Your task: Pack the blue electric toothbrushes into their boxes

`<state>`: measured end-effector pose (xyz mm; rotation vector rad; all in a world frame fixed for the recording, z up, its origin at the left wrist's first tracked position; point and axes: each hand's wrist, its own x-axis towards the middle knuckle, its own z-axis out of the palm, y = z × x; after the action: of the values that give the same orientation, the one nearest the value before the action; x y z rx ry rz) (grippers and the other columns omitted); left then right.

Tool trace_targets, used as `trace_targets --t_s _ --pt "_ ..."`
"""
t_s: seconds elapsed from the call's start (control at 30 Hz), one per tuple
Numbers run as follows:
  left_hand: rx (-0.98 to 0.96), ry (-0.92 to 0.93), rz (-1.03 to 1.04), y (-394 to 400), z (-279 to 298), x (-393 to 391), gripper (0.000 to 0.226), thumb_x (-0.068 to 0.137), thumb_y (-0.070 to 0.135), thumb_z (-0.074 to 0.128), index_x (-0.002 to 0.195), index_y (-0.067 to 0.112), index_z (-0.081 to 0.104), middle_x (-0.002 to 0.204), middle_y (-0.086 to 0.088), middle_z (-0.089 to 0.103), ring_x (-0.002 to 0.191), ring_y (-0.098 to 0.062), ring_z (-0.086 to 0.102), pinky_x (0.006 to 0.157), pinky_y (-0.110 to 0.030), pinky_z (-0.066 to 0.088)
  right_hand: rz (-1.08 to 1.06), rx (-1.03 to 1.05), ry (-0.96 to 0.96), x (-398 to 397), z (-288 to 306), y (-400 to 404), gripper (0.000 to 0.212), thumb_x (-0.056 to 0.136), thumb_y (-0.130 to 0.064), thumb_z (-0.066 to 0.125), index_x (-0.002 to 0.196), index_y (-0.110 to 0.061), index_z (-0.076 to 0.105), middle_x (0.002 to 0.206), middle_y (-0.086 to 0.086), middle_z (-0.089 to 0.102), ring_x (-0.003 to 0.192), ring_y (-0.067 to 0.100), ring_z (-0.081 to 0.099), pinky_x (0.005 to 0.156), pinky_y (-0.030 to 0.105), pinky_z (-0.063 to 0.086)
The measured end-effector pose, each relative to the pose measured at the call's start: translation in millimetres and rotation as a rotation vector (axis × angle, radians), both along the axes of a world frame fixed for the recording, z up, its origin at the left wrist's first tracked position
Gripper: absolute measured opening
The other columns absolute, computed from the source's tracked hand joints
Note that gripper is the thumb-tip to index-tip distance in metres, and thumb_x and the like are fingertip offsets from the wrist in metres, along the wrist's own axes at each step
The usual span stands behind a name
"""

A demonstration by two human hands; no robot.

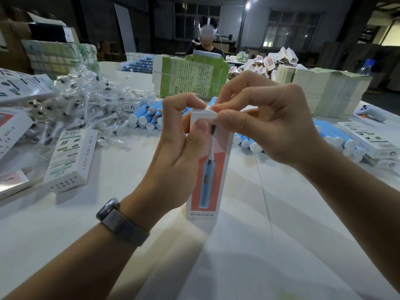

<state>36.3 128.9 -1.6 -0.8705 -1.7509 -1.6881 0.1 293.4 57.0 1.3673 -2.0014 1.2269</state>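
Both hands are working on one white toothbrush box [207, 167], which is standing pretty much upright over the white table [281, 245], bottom end right at the surface — can't tell if it's actually resting there. The front is showing a printed blue brush on a coral panel. The left hand [179, 144] is gripping the upper part of the box, thumb lying flat on the front face and the other fingers curling over the top edge. The right hand [266, 120] is pinching the flap at the top of the box between thumb and forefinger, its other fingers curled behind.

Loose blue toothbrush handles [147, 118] are lying in a heap just behind the left hand, and more blue handles [337, 139] are lying off to the right. A messy pile of bagged brush heads [86, 105] is sitting on the left, with a closed box [71, 161] lying flat just in front of it. Further back a stack of green flat cartons [190, 76] is standing up, and another person [205, 45] is sitting at the far side. There's a watch [121, 221] on the left wrist.
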Motion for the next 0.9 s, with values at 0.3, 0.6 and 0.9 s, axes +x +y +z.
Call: trace_targets --t_s 0.3,0.6,0.9 --pt "0.037 -0.017 -0.012 0 -2 -2 0.006 0.104 0.018 0.037 0.107 0.024 0.036 0.092 0.008 0.055 0.076 -0.022 0.057 0.066 -0.034 0.051 -0.037 -0.065 -0.01 -2 -8 -4 0.013 0.088 -0.005 0.07 0.101 -0.009 0.07 0.096 0.01 0.059 0.09 0.015 0.059 0.055 0.036 0.054" --pt "0.076 -0.085 -0.039 -7 -7 -10 0.032 0.091 0.006 0.034 0.107 0.033 0.041 0.093 0.004 0.06 0.082 -0.007 0.06 0.067 -0.017 0.05 -0.316 -0.039 -0.033 -1 -12 -15 0.015 0.088 -0.024 0.073 0.103 -0.02 0.074 0.094 -0.007 0.045 0.084 0.002 0.047 0.063 0.009 0.037" --pt "0.106 -0.112 -0.101 -12 -6 -12 0.043 0.088 0.008 0.035 0.118 0.034 0.052 0.12 -0.016 0.062 0.11 -0.026 0.064 0.081 -0.033 0.053 -0.481 0.193 -0.116 12 -38 -31 0.082 0.08 -0.047 0.072 0.148 -0.042 0.028 0.108 -0.003 0.046 0.098 0.01 0.052 0.087 0.039 0.053"
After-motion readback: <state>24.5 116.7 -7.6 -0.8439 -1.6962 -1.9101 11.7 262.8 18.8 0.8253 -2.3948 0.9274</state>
